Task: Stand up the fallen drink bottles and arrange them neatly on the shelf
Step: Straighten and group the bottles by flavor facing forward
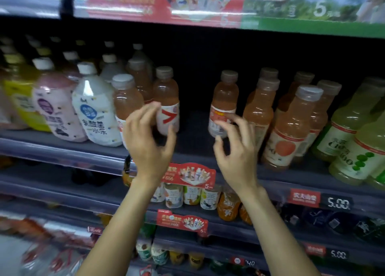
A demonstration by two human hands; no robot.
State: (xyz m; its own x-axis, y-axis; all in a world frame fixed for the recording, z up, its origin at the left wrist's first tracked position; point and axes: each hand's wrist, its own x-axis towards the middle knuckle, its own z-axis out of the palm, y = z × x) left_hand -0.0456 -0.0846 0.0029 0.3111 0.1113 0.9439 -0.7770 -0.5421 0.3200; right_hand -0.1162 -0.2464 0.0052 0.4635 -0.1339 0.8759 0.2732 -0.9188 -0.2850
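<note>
Several peach-coloured drink bottles stand upright on the shelf (193, 150). One with a white label and red mark (167, 100) stands just behind my left hand (149, 136), whose fingers are spread and hold nothing. Another peach bottle (224, 103) stands alone behind the fingertips of my right hand (235, 148), which is also spread and empty. A dark gap of shelf lies between these two bottles. Further peach bottles (291, 127) stand in rows to the right, and one (127, 100) stands left of my left hand.
White (95, 107), pink (56, 107) and yellow (18, 100) yoghurt-drink bottles fill the left of the shelf. Green-yellow bottles (358, 142) stand at the right. Price rails with red tags (189, 174) run below, above lower shelves of small bottles. A banner hangs overhead.
</note>
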